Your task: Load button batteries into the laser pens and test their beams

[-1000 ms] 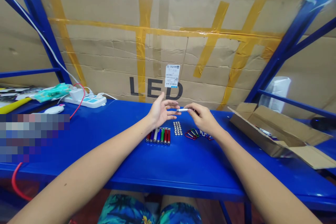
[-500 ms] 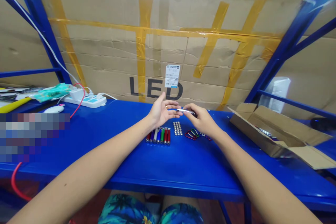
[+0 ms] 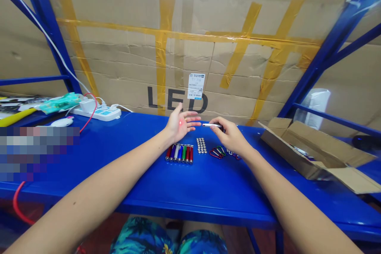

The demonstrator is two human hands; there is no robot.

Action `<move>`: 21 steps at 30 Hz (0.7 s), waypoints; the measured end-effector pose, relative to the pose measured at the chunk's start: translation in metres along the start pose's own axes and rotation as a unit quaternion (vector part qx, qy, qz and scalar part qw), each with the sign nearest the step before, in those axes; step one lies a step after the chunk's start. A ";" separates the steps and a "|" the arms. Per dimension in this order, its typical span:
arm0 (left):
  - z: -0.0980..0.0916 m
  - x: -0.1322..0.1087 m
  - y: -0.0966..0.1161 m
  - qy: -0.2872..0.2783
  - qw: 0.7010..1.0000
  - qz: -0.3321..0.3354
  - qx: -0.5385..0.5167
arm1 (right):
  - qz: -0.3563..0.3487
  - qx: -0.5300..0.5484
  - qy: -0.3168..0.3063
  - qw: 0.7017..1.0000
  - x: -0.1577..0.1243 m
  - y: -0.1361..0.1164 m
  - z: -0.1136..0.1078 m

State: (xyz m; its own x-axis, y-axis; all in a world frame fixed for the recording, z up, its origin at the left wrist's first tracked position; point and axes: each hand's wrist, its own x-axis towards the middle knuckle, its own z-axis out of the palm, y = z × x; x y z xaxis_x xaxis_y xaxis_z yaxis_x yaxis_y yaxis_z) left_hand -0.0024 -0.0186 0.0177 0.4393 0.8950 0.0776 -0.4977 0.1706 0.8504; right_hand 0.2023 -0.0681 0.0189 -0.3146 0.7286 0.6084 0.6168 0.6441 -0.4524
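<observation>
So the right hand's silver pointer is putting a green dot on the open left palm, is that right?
Not quite: the head view shows the dot is red, not green; the right hand does aim the silver pointer at the open left palm.

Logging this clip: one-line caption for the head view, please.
Right hand shines a silver laser pointer onto the open left hand, red dot on the palm, over a blue table.
</observation>
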 end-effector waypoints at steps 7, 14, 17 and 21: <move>0.002 0.000 -0.001 -0.007 1.000 -0.001 -0.001 | 0.004 -0.002 -0.013 1.000 0.000 0.000 0.000; 0.003 -0.001 -0.002 -0.012 1.000 -0.006 0.001 | 0.012 -0.004 -0.024 1.000 0.001 0.000 0.000; 0.004 -0.001 -0.003 -0.013 1.000 -0.007 -0.001 | 0.009 0.001 -0.021 1.000 0.001 0.001 0.000; 0.004 -0.001 -0.003 -0.018 1.000 -0.005 0.004 | 0.007 0.004 -0.021 1.000 0.000 0.000 0.001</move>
State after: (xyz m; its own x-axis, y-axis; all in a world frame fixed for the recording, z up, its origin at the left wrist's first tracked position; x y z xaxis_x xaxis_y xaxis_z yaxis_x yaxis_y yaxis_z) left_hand 0.0021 -0.0220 0.0170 0.4702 0.8781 0.0882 -0.4873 0.1750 0.8555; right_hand 0.2020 -0.0674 0.0185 -0.3361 0.7469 0.5737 0.6153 0.6353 -0.4667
